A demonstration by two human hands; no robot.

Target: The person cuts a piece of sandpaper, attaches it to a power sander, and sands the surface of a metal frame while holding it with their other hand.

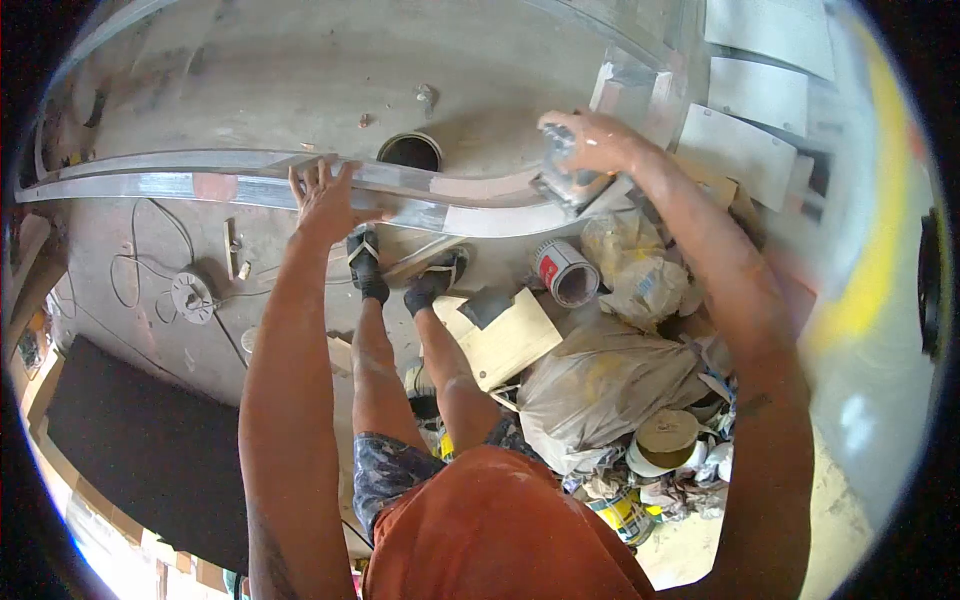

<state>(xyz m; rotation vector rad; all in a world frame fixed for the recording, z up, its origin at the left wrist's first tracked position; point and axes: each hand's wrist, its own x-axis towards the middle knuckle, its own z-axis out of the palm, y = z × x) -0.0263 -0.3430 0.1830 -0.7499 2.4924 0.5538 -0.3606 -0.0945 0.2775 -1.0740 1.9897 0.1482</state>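
A long curved frame piece (500,220), grey with pinkish and pale patches, runs across the view above my feet. My left hand (325,203) rests on it with the fingers spread, holding nothing. At the frame's right bend, my right hand (590,145) is wrapped over a grey sanding tool (568,180). The tool is blurred, and its lower face lies against or very near the frame's surface. Part of the tool is hidden under my palm.
An open dark can (410,152) stands behind the frame. Nearer are a red-labelled can (567,273), a board (510,340) and a heap of plastic bags (610,380). A cable reel (193,295) lies at left, a black panel (150,440) below it. White sheets (738,155) lie at upper right.
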